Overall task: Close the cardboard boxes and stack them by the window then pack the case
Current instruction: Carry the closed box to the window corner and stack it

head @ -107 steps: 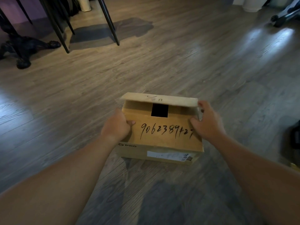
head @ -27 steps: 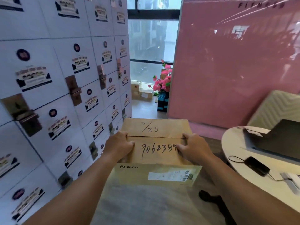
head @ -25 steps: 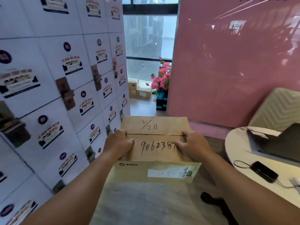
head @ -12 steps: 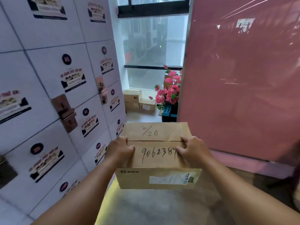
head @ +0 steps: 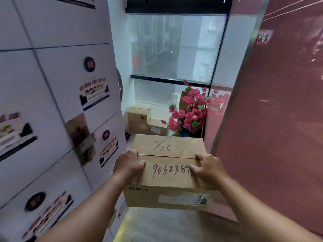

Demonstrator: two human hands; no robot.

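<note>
I carry a closed cardboard box with handwritten numbers on its top flaps and a PICO mark on its front, held in the air at chest height. My left hand grips its left edge and my right hand grips its right edge, thumbs on the lid. Ahead on the floor under the window stand other cardboard boxes: two stacked ones at the left and a lower one beside them.
A wall of white lockers with brown latches runs along my left. A pink glossy partition closes the right side. Pink artificial flowers stand by the window, right of the stacked boxes. The passage between is narrow.
I lifted the box off the wooden floor with its flaps shut and have walked down the passage; the window, flowers and stacked boxes are now nearer, and the round table has left view.
</note>
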